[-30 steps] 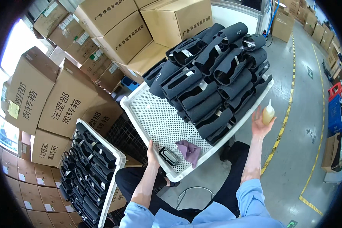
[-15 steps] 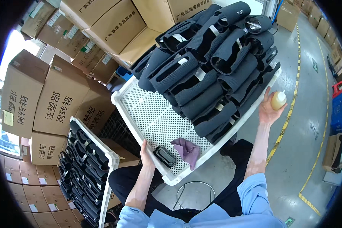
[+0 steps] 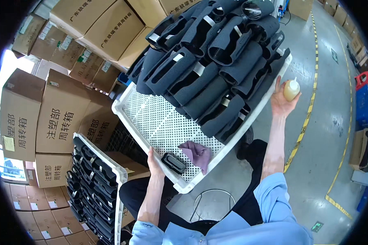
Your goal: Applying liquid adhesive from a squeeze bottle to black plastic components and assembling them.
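A white perforated plastic tray [image 3: 129,108] lies tilted in front of me, stacked at its far side with dark grey, hollow, mesh-textured covers [image 3: 202,96]. My left hand [image 3: 155,163] is closed on the tray's near-left rim, its fingers partly hidden. Beside that hand, inside the tray, sits a small black oblong part [image 3: 173,163]. A crumpled purple cloth [image 3: 196,156] lies next to it. At the right rim, my right hand [image 3: 282,104] holds a squeeze bottle [image 3: 291,90] with a white nozzle and pale yellow liquid. One finger of this hand reaches up along the rim.
Another white tray [image 3: 119,175], full of dark parts, stands at lower left. Cardboard boxes [image 3: 61,118] are piled along the left and back. A round metal stool frame [image 3: 212,204] is below the tray. Yellow-black tape [image 3: 300,141] marks the floor at right, near blue crates [image 3: 362,106].
The whole view has shifted slightly, so the tray and the covers sit a little farther left. Both hands keep their places at the tray, and the bottle stays in my right hand.
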Demonstrator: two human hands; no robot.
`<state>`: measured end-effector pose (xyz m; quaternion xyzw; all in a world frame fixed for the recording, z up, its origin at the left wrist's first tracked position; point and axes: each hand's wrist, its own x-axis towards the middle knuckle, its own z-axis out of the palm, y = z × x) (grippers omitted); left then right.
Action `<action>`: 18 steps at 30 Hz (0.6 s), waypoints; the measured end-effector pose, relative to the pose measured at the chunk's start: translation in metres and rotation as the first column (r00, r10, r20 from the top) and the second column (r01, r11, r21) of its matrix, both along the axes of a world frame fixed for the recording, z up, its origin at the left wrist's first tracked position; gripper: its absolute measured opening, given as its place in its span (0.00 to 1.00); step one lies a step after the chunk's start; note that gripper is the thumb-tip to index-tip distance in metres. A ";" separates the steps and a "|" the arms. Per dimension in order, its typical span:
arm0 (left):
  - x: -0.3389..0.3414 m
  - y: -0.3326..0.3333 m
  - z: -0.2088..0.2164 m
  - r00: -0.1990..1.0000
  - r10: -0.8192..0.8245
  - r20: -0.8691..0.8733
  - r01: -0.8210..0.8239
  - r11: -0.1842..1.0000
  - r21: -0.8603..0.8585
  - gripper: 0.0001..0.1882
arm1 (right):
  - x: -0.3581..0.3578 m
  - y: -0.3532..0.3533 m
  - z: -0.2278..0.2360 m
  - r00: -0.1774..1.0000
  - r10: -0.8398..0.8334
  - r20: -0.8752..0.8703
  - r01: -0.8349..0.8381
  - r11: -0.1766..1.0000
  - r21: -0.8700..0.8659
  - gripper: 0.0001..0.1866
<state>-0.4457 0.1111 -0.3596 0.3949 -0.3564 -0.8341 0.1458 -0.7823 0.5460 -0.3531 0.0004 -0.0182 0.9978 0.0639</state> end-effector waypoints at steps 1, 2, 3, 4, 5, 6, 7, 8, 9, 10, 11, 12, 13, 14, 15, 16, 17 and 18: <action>-0.001 0.000 0.001 0.999 -0.008 -0.052 0.006 0.999 -0.040 0.33 | -0.002 0.002 -0.002 0.995 0.069 -0.078 -0.072 0.997 -0.039 0.29; -0.001 0.000 0.002 1.000 -0.022 -0.016 0.022 1.000 0.015 0.33 | -0.004 0.003 -0.002 0.999 0.013 -0.043 -0.015 0.999 -0.040 0.29; -0.002 0.000 0.003 0.999 -0.037 0.003 0.037 0.999 0.019 0.34 | -0.003 0.008 -0.001 0.996 0.079 -0.043 -0.083 0.993 -0.087 0.29; -0.003 0.001 0.004 0.999 -0.043 0.009 0.043 0.999 0.019 0.34 | -0.002 0.011 0.002 0.995 0.010 -0.094 -0.014 0.999 -0.044 0.29; -0.003 0.000 0.006 0.999 -0.039 0.010 0.038 0.999 0.012 0.35 | 0.000 0.015 0.008 0.997 0.054 -0.058 -0.054 0.999 0.003 0.30; -0.001 -0.001 0.008 0.998 -0.051 -0.021 0.051 0.999 -0.014 0.35 | 0.005 0.015 0.014 0.993 0.091 0.072 -0.094 0.995 0.041 0.30; 0.003 -0.002 0.010 1.000 -0.012 0.011 0.012 1.000 0.007 0.35 | 0.012 0.014 0.020 0.993 0.117 -0.020 -0.116 0.992 0.051 0.30; 0.004 -0.003 0.011 0.999 -0.002 0.044 0.003 1.000 -0.023 0.36 | 0.020 0.015 0.028 0.991 0.136 -0.013 -0.136 0.990 0.048 0.31; 0.007 -0.005 0.011 0.997 0.008 0.083 -0.004 0.999 -0.050 0.37 | 0.032 0.015 0.036 0.988 0.154 -0.001 -0.154 0.987 0.046 0.31; 0.007 -0.008 0.010 0.993 0.012 0.118 -0.003 0.997 -0.079 0.37 | 0.046 0.015 0.045 0.986 0.165 0.008 -0.165 0.985 0.043 0.32; 0.004 -0.011 0.009 0.988 0.028 0.154 -0.004 0.988 -0.154 0.38 | 0.058 0.014 0.054 0.990 0.115 0.083 -0.122 0.989 0.082 0.33; -0.001 -0.015 0.008 0.990 0.017 0.142 -0.002 0.995 -0.101 0.38 | 0.070 0.014 0.062 0.983 0.179 0.035 -0.181 0.981 0.074 0.33; -0.004 -0.018 0.008 0.978 0.051 0.202 0.010 0.958 -0.288 0.39 | 0.087 0.010 0.065 0.976 0.190 0.107 -0.200 0.975 0.094 0.34; -0.011 -0.023 0.011 0.964 0.107 0.245 0.021 0.884 -0.468 0.40 | 0.105 0.007 0.069 0.977 0.205 0.056 -0.210 0.972 0.108 0.34; -0.018 -0.029 0.017 0.943 0.180 0.278 0.038 0.776 -0.630 0.41 | 0.123 0.001 0.070 0.941 0.338 -0.008 -0.338 0.941 0.014 0.35; -0.023 -0.036 0.024 0.930 0.231 0.287 0.040 0.711 -0.702 0.41 | 0.141 -0.004 0.069 0.872 0.480 -0.097 -0.486 0.873 -0.048 0.35; -0.028 -0.041 0.035 0.911 0.287 0.295 0.047 0.640 -0.767 0.42 | 0.159 -0.010 0.067 0.856 0.514 -0.060 -0.518 0.850 -0.100 0.35; -0.035 -0.047 0.046 0.867 0.270 0.419 0.156 0.651 -0.743 0.42 | 0.171 -0.012 0.066 0.792 0.602 -0.103 -0.611 0.785 -0.105 0.36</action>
